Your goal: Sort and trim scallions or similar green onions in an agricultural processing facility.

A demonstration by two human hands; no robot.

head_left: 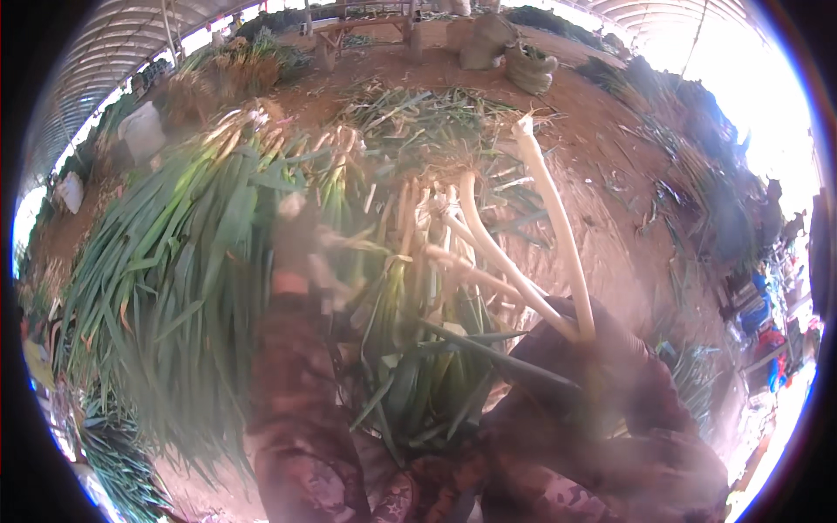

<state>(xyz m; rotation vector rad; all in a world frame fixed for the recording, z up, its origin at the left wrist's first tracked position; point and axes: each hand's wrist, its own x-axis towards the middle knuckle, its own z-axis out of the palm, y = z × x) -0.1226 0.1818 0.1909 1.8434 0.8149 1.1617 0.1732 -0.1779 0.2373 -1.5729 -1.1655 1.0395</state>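
Note:
Several long green onions with pale stalks (554,209) slant up in front of me. Their stalks converge at my right hand (602,379), which is blurred but appears closed round them. My left hand (295,234), smeared by motion, reaches forward beside a large heap of green onions (192,253); its fingers cannot be made out. Between my arms lies a smaller bunch of green onions (427,366), roots away from me and leaves toward me. A loose green leaf (501,353) crosses above it.
Leaf scraps (418,113) litter the brown earth floor ahead. Farther off stand a filled sack (530,68) and a wooden bench (366,30). A white bag (141,131) is at the far left. More piled greens (697,131) line the right side.

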